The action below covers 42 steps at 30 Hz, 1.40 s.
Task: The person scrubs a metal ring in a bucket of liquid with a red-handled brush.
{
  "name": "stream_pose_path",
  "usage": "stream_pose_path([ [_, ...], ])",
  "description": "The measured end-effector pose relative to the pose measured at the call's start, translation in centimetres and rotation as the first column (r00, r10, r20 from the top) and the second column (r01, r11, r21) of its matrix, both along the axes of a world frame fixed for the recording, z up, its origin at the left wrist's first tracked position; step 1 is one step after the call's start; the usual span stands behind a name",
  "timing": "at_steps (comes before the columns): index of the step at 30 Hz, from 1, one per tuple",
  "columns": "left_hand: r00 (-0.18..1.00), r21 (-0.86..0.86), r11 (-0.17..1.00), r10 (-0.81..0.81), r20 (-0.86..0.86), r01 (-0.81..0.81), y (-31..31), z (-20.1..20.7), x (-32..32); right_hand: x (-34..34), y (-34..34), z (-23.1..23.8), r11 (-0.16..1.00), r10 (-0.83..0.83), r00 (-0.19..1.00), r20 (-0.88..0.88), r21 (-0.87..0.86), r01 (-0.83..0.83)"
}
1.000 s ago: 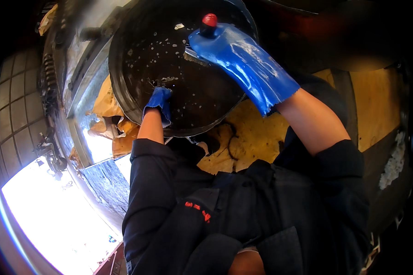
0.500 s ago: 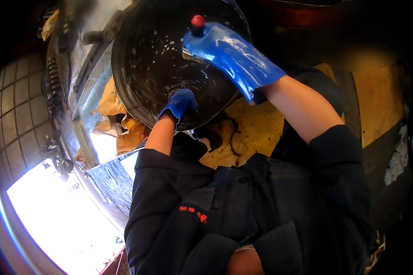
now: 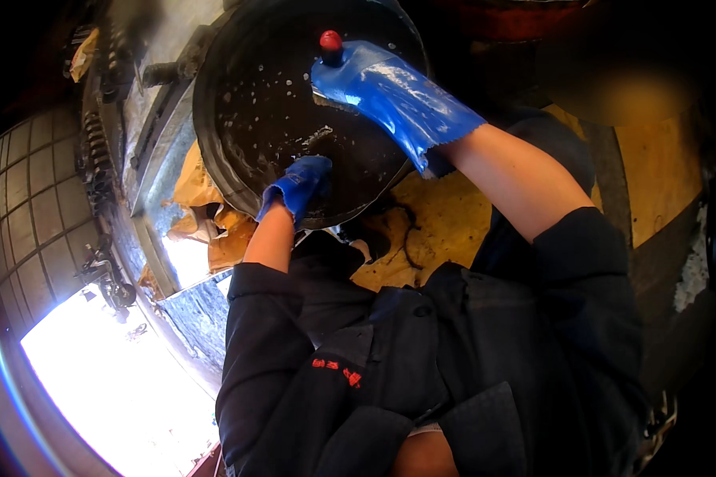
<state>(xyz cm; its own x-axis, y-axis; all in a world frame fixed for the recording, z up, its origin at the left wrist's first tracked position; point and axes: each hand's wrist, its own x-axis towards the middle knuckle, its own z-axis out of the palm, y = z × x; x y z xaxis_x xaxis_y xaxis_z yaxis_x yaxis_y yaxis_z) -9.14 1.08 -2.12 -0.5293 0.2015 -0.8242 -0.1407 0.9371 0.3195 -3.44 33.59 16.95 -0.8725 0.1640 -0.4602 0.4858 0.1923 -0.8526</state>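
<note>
A large round black tub (image 3: 207,135) holds dark liquid (image 3: 254,103) with small bubbles on its surface. My right hand (image 3: 354,75), in a long blue rubber glove, is closed around a brush whose dark handle ends in a red knob (image 3: 331,40). A little of the brush's pale edge shows below the glove; the bristles are mostly hidden. Over the near left part of the tub is my left hand (image 3: 301,184), also in a blue glove. Its fingers point into the liquid and are lost in shadow, so whether they hold anything is hidden.
Crumpled brown paper (image 3: 195,183) lies left of the tub, beside a metal frame (image 3: 151,151). Yellowish boarding (image 3: 445,215) with a dark cord-like strip lies between the tub and me. A tiled surface (image 3: 36,191) and a bright opening (image 3: 119,381) are at far left.
My left hand has shifted left and the splashing around it has calmed. My right hand, with the brush, has moved slightly left, and less of the brush's bristle side shows.
</note>
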Motion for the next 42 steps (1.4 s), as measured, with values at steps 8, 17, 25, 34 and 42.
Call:
stream_pose_path([
  [8, 0.832, -0.374, 0.787, -0.551, -0.064, 0.491, 2.3, 3.8, 2.3, -0.5, -2.1, -4.8, 0.997, 0.063, 0.998, -0.031, -0.044, -0.064],
  [17, 0.749, 0.439, 0.673, 0.662, 0.000, -0.595, -0.7, 8.4, 3.9, -0.3, -2.8, -8.0, 0.957, 0.245, 0.969, 0.032, 0.151, -0.247],
  [25, 0.637, 0.527, 0.456, 0.735, 0.231, -0.717, -0.7, 9.9, 3.6, 0.0, -6.1, -1.4, 0.874, 0.478, 0.854, -0.205, 0.018, -0.485],
  [34, 0.688, 0.596, 0.509, 0.719, 0.103, -0.621, 1.4, 10.3, 4.1, -1.9, -6.5, -6.3, 0.888, 0.411, 0.910, -0.045, 0.245, -0.389],
  [42, 0.623, 0.648, 0.357, 0.746, 0.235, -0.673, -0.8, 6.7, 1.5, -2.3, -8.7, -5.5, 0.915, 0.384, 0.894, -0.232, 0.227, -0.334],
])
